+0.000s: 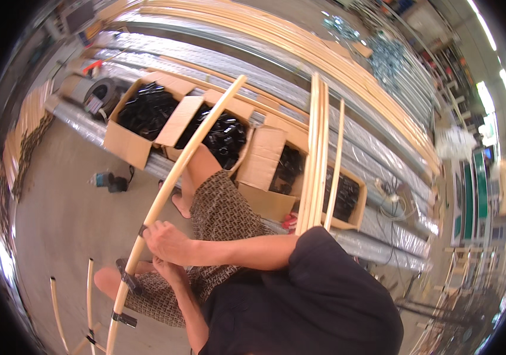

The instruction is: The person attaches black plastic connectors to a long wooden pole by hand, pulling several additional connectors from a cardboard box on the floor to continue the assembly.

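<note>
Right hand [167, 241] clamped around a long pale wooden slat [173, 177], left hand [169, 271] just below it, pinching the slat's edge beside a black clip [128, 276]. Slightly bowed, bare light wood, running from lower left by the knee up and right, far tip over open boxes [146, 112] of black parts.

Cardboard boxes [127, 142]: four. Upright wooden strips [318, 154]: three.
</note>
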A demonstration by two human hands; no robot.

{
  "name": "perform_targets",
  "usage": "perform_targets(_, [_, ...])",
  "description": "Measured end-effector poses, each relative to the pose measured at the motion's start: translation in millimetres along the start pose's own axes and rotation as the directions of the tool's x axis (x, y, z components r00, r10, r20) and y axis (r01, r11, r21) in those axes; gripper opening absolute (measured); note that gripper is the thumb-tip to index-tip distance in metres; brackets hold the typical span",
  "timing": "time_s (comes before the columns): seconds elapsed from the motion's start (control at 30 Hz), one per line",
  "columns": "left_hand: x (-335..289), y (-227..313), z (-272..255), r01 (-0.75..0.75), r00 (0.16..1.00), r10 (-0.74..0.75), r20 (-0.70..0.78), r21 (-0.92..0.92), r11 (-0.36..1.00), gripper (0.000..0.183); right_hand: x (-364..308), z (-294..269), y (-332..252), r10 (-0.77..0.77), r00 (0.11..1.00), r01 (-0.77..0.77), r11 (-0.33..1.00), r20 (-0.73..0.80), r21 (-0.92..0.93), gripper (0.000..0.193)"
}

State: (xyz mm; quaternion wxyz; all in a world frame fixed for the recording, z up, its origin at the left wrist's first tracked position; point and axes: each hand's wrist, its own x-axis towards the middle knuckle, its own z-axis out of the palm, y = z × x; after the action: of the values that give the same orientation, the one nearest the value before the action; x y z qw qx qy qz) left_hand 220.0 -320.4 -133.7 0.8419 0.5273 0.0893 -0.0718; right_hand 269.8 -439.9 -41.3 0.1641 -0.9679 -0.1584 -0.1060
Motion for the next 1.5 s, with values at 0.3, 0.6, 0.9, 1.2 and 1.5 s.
perform_targets(0.3, [-2,8,41,-0.001,0.991,-0.023,0.135,0.176,0.984,0.034,-15,-5,35,-0.096,0.994,0.101,0.988,0.056,-0.115,0.019])
perform_targets(0.6, [7,-1,41,-0.042,0.969,-0.051,0.242,0.363,0.931,0.045,-58,11,81,0.320,0.929,-0.115,0.726,-0.186,0.678,0.014])
perform_targets(0.9, [-1,28,66,0.219,0.956,-0.289,0.058,0.517,0.828,0.054,-465,-74,395,0.920,-0.273,-0.546,0.093,-0.281,0.833,0.017])
perform_targets(1.2, [-22,73,59,0.109,0.982,-0.190,-0.009,0.845,0.523,0.041,-612,-26,429,0.942,-0.238,-0.959,-0.266,-0.238,-0.098,0.046])
perform_targets(1.5, [9,119,56,-0.279,0.923,0.244,0.297,0.955,-0.105,0.034,-620,-46,447,0.981,-0.113,-0.860,-0.177,-0.159,-0.479,0.022])
